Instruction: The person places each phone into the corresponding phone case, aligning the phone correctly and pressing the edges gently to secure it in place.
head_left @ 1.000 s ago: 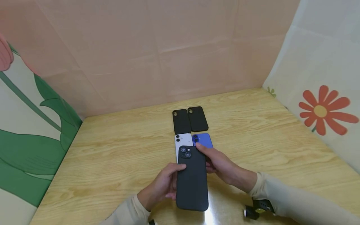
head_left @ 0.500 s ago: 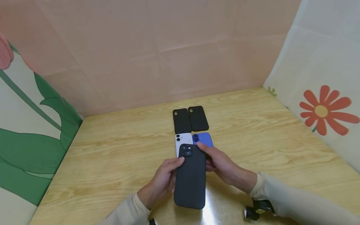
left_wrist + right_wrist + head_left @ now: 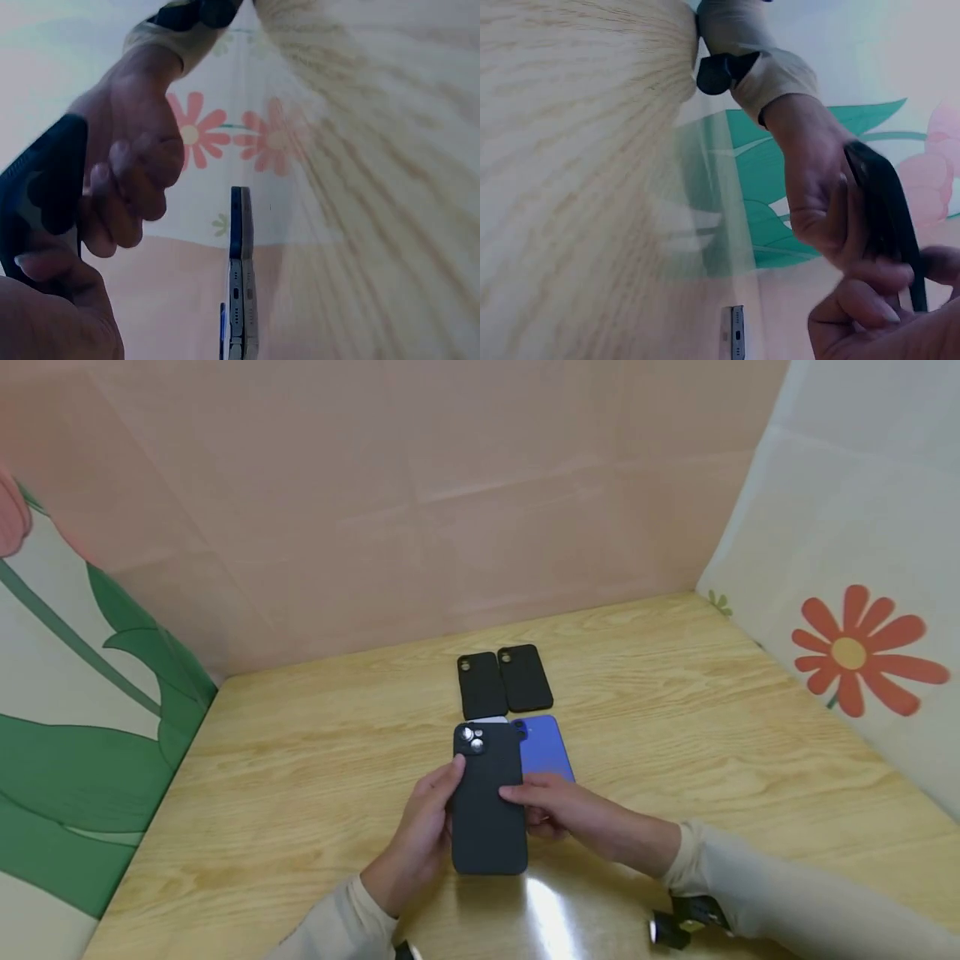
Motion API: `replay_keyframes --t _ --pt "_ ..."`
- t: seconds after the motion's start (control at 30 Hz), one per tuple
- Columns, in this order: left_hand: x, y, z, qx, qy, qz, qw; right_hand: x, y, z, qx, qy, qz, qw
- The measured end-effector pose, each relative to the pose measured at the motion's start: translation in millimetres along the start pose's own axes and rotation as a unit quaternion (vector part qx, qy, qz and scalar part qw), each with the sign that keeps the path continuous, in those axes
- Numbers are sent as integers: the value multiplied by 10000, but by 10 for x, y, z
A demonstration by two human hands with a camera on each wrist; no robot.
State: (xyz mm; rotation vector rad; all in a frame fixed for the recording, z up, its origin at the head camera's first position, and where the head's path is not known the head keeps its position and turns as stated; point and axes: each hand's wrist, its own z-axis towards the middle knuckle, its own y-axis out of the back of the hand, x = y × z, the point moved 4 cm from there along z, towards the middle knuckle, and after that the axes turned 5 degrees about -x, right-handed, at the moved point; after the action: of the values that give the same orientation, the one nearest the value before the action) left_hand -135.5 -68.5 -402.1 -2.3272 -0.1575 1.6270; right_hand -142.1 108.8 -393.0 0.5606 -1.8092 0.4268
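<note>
Both hands hold a phone in a black case (image 3: 489, 810) above the table, its back and camera lenses facing up in the head view. My left hand (image 3: 420, 818) grips its left side, thumb on the edge just below the lenses. My right hand (image 3: 573, 810) pinches the right edge near mid-height, thumb on the back and fingers underneath. In the right wrist view the cased phone (image 3: 889, 206) is raised off the table between the hands. A blue phone (image 3: 546, 747) lies just beyond, partly covered, and only a top strip of a white phone (image 3: 491, 720) shows.
Two black phone cases (image 3: 482, 687) lie side by side behind the phones on the wood-grain table (image 3: 315, 760). A pink cloth backdrop (image 3: 420, 510) stands at the back, with printed panels on both sides. Small dark devices are strapped at the wrists.
The cased phone has moved left and farther from me, uncovering more of the blue phone and hiding most of the white one. My right thumb has shifted from its top corner down the right side.
</note>
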Motion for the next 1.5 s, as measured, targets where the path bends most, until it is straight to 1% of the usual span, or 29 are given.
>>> replay_keyframes --t 0.07,0.1,0.2,0.3,0.33,0.5,0.7,0.8,0.9,1.03,1.1,1.2,1.33,1.4,1.5 --pt "-1 22 21 -268 -52 16 9996 -29 -24 -5 47 -124 -152 9998" --pt "1 29 27 -338 -59 -12 9994 -39 -33 -9 49 -174 -175 9997" --pt "3 26 38 -328 -20 17 9995 -56 -34 -13 -17 -248 -190 9995" --pt "-17 14 33 -244 -53 212 9995 -59 -18 -5 -74 -281 -181 9994" --pt "-26 16 33 -262 -70 290 9992 -57 -14 -2 -74 -277 -202 9994" --pt "-54 47 31 -537 -158 405 9976 -64 -12 -5 -37 -232 -182 9996" --pt "-20 52 44 -613 -115 408 9972 -110 0 -42 -70 -288 -253 9992" --pt "-41 77 43 -727 -51 440 9964 -109 -4 -28 -41 -278 -256 9993" --pt "-87 109 48 -788 -9 524 9955 -96 -10 -18 -7 -225 -268 9994" --pt "-174 162 58 -894 -61 556 9944 -84 -15 -9 110 -68 -375 9992" --pt "-225 195 67 -1004 -118 481 9937 -81 -21 -6 180 -25 -465 9988" --pt "-299 252 97 -1213 -249 244 9920 -77 -33 -12 288 11 -631 9976" --pt "-349 339 145 -1413 -390 70 9892 -66 -53 -32 471 96 -777 9958" --pt "-354 383 178 -1441 -420 105 9886 -63 -67 -42 551 190 -828 9949" --pt "-354 446 236 -1454 -420 284 9881 -59 -93 -53 701 387 -946 9923"
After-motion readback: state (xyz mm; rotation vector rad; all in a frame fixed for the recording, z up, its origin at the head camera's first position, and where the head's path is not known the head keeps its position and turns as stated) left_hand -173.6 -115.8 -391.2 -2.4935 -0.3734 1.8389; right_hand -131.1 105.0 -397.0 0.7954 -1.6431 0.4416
